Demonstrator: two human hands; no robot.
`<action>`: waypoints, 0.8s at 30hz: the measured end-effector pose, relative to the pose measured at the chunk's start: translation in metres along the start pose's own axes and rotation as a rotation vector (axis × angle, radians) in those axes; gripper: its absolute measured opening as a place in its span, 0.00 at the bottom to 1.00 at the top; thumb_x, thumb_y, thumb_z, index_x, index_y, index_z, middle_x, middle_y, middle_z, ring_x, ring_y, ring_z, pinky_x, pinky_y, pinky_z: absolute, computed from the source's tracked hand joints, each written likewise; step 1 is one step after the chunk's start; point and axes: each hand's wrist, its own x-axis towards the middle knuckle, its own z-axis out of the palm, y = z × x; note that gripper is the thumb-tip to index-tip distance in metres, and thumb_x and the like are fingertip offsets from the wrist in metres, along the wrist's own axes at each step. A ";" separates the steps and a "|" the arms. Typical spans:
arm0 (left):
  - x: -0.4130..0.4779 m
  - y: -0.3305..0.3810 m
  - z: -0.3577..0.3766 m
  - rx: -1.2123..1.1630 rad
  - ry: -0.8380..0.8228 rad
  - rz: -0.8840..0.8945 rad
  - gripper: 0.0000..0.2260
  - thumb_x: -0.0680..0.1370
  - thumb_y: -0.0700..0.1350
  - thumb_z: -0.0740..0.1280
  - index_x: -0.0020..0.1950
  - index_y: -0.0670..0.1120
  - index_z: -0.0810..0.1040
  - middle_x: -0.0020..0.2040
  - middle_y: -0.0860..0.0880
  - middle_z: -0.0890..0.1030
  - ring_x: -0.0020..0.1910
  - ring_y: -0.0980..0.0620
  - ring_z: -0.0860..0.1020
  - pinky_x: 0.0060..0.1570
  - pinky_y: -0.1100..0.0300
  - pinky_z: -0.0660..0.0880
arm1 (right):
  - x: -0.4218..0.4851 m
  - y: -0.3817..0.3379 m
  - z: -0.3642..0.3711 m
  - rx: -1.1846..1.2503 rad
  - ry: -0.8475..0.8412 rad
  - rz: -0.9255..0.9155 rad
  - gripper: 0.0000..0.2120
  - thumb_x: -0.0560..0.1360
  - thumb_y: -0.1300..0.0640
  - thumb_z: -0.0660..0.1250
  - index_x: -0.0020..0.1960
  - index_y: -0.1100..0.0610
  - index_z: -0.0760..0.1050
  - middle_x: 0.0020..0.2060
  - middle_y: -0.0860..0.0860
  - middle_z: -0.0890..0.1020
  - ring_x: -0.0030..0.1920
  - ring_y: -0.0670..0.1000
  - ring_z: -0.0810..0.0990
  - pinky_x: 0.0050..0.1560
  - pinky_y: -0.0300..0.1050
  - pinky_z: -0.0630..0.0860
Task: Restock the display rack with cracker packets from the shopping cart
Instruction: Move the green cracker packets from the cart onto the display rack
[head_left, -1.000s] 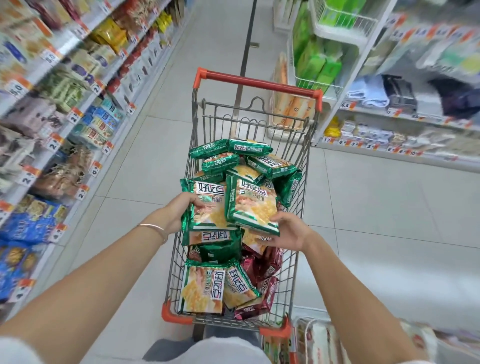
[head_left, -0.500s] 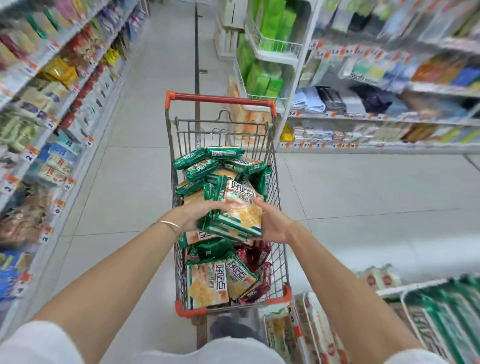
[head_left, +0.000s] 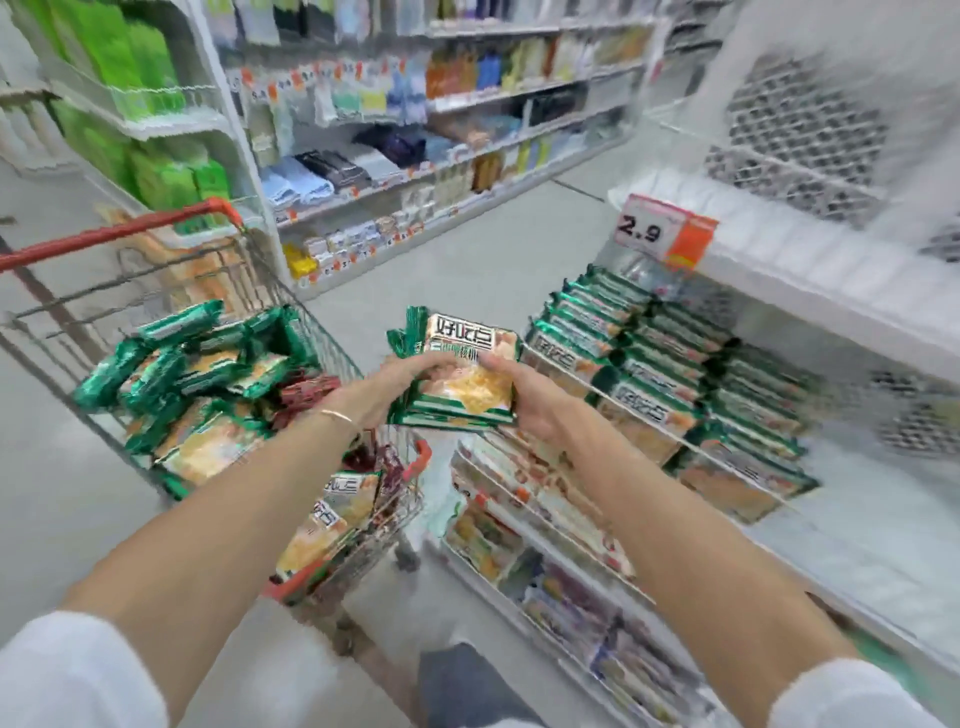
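Note:
A stack of green cracker packets (head_left: 457, 374) is held between both hands at the centre of the view. My left hand (head_left: 387, 387) grips its left edge and my right hand (head_left: 524, 400) grips its right edge. The stack hangs in the air between the shopping cart (head_left: 332, 566) on the left and the white display rack (head_left: 753, 249) on the right. The cart holds several green packets (head_left: 208, 364) and some dark red ones. On the rack's tier lie rows of the same green packets (head_left: 660, 364).
An orange and white price tag (head_left: 662, 231) reading 2.9 hangs on the rack's upper shelf. Lower rack tiers (head_left: 519, 519) hold other packets. Store shelves (head_left: 415, 171) with goods line the aisle behind. Grey floor lies between them.
Both hands lifted the packet stack out of the cart and carried it right toward the rack. The view swung right, so the cart now sits at the left.

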 end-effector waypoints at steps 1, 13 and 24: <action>-0.002 0.011 0.027 0.019 -0.064 0.030 0.26 0.68 0.65 0.75 0.56 0.47 0.85 0.55 0.40 0.85 0.51 0.45 0.83 0.56 0.49 0.79 | -0.023 0.001 -0.020 0.025 0.050 -0.014 0.22 0.77 0.45 0.69 0.62 0.60 0.77 0.58 0.58 0.83 0.59 0.59 0.80 0.70 0.59 0.71; -0.001 0.087 0.336 0.426 -0.434 0.212 0.56 0.58 0.76 0.73 0.78 0.48 0.63 0.78 0.42 0.64 0.74 0.41 0.67 0.74 0.42 0.64 | -0.266 0.053 -0.231 0.249 0.640 -0.171 0.12 0.79 0.46 0.66 0.52 0.55 0.79 0.44 0.51 0.86 0.42 0.50 0.84 0.50 0.46 0.80; 0.038 0.104 0.515 0.702 -0.446 0.460 0.54 0.69 0.67 0.73 0.82 0.41 0.51 0.81 0.41 0.57 0.79 0.41 0.59 0.75 0.49 0.59 | -0.316 0.101 -0.390 0.367 0.791 -0.180 0.14 0.78 0.47 0.68 0.55 0.56 0.78 0.50 0.54 0.85 0.50 0.55 0.83 0.59 0.53 0.78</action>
